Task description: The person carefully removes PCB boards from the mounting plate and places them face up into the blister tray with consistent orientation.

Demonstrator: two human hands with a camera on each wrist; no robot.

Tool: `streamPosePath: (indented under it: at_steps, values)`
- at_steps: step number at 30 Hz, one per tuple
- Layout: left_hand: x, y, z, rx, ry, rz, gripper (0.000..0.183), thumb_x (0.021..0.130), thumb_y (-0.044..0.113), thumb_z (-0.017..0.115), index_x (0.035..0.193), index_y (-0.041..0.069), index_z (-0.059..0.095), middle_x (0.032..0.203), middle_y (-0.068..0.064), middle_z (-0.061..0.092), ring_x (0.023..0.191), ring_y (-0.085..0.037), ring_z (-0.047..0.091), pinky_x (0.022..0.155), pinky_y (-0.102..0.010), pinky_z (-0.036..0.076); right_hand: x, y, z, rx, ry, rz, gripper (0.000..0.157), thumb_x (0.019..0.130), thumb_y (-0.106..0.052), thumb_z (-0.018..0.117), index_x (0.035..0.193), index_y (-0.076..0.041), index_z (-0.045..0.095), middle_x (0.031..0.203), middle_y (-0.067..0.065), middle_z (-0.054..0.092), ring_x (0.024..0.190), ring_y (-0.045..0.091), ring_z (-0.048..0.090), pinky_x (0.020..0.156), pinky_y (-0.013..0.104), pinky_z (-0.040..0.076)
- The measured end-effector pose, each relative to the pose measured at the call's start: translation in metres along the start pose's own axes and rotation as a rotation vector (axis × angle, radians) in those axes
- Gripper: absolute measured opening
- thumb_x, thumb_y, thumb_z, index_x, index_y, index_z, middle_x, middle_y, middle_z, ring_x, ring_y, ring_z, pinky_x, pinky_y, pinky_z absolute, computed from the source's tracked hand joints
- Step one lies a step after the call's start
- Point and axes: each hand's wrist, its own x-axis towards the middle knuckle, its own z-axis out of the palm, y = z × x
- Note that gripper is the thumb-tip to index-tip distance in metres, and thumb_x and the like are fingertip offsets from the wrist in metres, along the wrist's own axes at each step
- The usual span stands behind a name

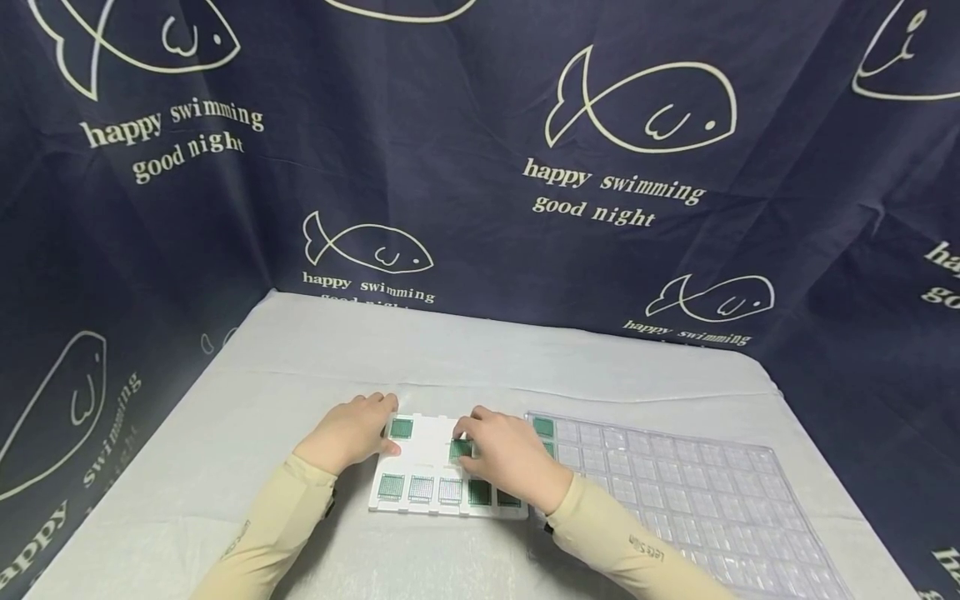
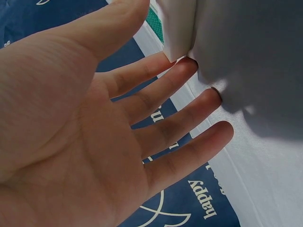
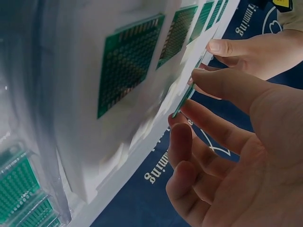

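Note:
A white tray (image 1: 420, 454) with slots lies on the table in front of me. My left hand (image 1: 348, 429) is at its left edge, the thumb by the top face; in the left wrist view its long fingers (image 2: 165, 132) extend nearly straight, the index fingertip touching the tray's corner. Between thumb and fingers my right hand (image 1: 510, 454) pinches a small green perfboard (image 3: 183, 101), seen almost edge-on in the right wrist view, over the tray's upper right part. Another green perfboard (image 1: 402, 428) sits at the tray's upper left, and several fill its near row.
To the right, against the white tray, lies a clear plastic compartment box (image 1: 675, 483); green boards (image 1: 543, 427) show in its leftmost column. A white cloth (image 1: 450, 350) covers the table. Dark blue printed curtains (image 1: 480, 183) stand behind and at both sides.

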Motion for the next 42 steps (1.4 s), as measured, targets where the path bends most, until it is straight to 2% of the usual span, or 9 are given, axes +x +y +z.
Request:
streamPosePath:
  at_steps: [15,23,31,42]
  values:
    - [-0.001,0.001,-0.001,-0.004,-0.003,-0.008,0.055,0.079,0.030,0.085,0.119,0.002,0.060,0.107,-0.012,0.066,0.094,-0.031,0.064,0.082,-0.050,0.056,-0.006,0.001,0.000,0.011,-0.007,0.009,0.025,0.083,-0.024,0.082,0.105,-0.015,0.075,0.089,-0.002,0.066,0.059,0.002,0.047,0.049,0.018,0.038]
    - [-0.001,0.002,-0.001,0.001,-0.006,-0.014,0.058,0.079,0.030,0.084,0.123,0.001,0.060,0.110,-0.013,0.067,0.097,-0.032,0.065,0.084,-0.051,0.056,-0.010,0.004,-0.001,0.009,-0.015,0.029,0.027,0.082,-0.026,0.083,0.105,-0.015,0.074,0.089,-0.002,0.067,0.063,0.005,0.054,0.049,0.019,0.039]
    - [-0.001,0.002,-0.001,0.005,-0.007,-0.013,0.058,0.079,0.030,0.084,0.123,0.001,0.060,0.110,-0.013,0.067,0.096,-0.032,0.065,0.084,-0.051,0.056,-0.012,0.006,-0.001,0.013,-0.017,0.042,0.027,0.082,-0.027,0.083,0.105,-0.016,0.074,0.088,-0.003,0.066,0.062,0.004,0.051,0.049,0.019,0.037]
    - [-0.001,0.002,-0.002,-0.006,-0.006,-0.011,0.056,0.079,0.029,0.084,0.122,0.001,0.060,0.108,-0.012,0.067,0.093,-0.030,0.064,0.082,-0.050,0.056,-0.018,0.009,0.004,0.026,-0.025,0.026,0.026,0.082,-0.027,0.083,0.105,-0.016,0.074,0.091,-0.002,0.068,0.063,0.004,0.053,0.049,0.018,0.038]
